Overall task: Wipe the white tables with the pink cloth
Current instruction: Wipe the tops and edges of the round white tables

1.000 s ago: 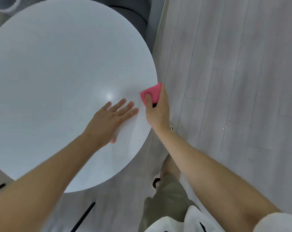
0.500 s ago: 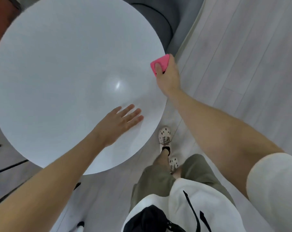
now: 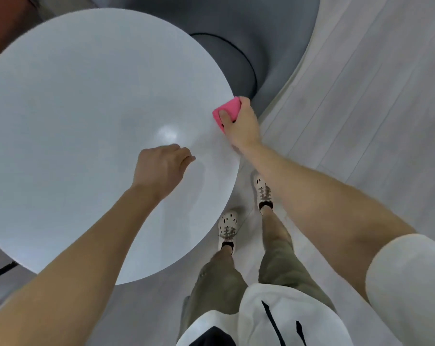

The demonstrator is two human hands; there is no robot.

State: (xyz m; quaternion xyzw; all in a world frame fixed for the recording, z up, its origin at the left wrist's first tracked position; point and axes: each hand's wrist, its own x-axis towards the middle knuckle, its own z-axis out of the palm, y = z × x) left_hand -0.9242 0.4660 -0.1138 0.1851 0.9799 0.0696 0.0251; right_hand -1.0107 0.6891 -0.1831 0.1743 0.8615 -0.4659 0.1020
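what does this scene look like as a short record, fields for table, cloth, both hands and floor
table: round, white, with a spot of light glare on top
cloth: pink, folded, at the table's right edge
right hand: grips the cloth, thumb on top
left hand: over the table near its right side, fingers curled, holds nothing
floor: pale planks
shoes: two, light, on the floor beside the table

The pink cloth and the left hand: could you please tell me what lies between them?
Only bare white table lies between the left hand and the pink cloth, which the right hand grips at the rim, as the head view shows.
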